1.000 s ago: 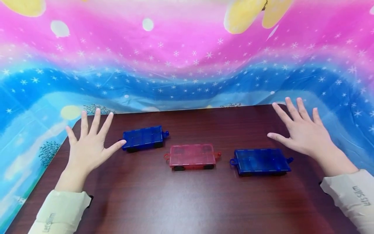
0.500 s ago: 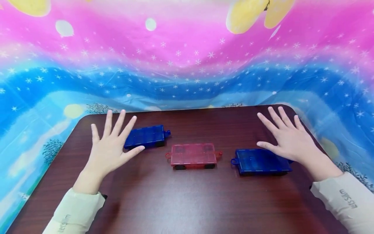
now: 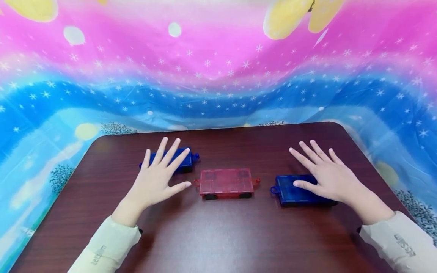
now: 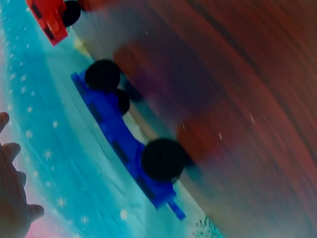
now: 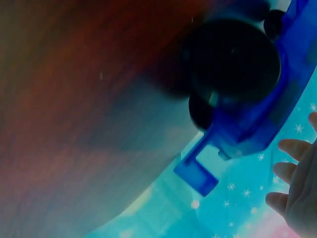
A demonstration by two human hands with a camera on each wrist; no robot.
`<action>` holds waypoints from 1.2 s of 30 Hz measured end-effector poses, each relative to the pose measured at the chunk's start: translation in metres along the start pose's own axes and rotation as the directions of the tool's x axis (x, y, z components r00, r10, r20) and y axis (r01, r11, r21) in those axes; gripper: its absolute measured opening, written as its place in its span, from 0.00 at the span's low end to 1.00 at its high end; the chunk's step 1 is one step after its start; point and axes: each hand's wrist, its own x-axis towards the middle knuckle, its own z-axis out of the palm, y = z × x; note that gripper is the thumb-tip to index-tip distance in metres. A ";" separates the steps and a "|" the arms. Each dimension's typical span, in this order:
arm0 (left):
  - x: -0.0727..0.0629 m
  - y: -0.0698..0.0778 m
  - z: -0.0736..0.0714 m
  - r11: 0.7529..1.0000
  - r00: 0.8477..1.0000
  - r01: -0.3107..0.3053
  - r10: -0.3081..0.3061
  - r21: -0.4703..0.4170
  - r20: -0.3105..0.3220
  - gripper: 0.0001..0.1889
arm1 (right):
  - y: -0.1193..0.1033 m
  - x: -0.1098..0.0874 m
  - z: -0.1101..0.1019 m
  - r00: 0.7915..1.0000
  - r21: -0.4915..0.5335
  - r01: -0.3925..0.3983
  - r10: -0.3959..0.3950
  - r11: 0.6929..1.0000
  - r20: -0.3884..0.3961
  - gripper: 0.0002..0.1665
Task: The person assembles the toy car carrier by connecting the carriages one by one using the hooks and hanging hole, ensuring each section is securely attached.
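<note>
Three flat toy car bases with black wheels stand on the table, uncoupled. The left blue car base (image 3: 186,162) is partly hidden behind my left hand (image 3: 153,185), whose fingers are spread with nothing in them. In the middle sits a translucent red car base (image 3: 225,182), just right of my left thumb. My right hand (image 3: 332,178), also spread, hovers over the right blue car base (image 3: 290,193) and covers its far right part. The left wrist view shows a blue car base (image 4: 119,134) side-on. Close up in the right wrist view is a blue car base (image 5: 252,124) with its hook.
A dark brown wooden table (image 3: 211,235) with rounded far corners bears everything. Behind and along its sides hangs a pink and blue cloth (image 3: 218,76) printed with snowflakes.
Both hands have moved inward: the left to the right, over the left blue car base, the right leftward and down, over the right blue car base. The car bases have stayed put.
</note>
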 end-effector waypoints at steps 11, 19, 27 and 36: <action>0.016 0.024 0.013 0.989 0.986 -0.124 0.132 -0.076 0.100 0.47 | -0.012 -0.012 0.010 0.994 0.159 0.022 -0.039 0.987 0.099 0.55; 0.021 0.034 0.021 0.975 0.967 -0.172 0.194 -0.137 0.163 0.45 | -0.012 -0.020 0.014 0.990 0.201 0.057 -0.082 0.978 0.118 0.58; 0.028 0.043 0.028 0.951 0.945 -0.195 0.247 -0.240 0.214 0.44 | -0.007 -0.021 0.015 0.986 0.173 0.068 -0.093 0.983 0.139 0.56; 0.035 0.046 0.029 0.927 0.929 -0.216 0.292 -0.307 0.226 0.42 | -0.007 -0.019 0.013 0.987 0.134 0.077 -0.095 0.988 0.133 0.55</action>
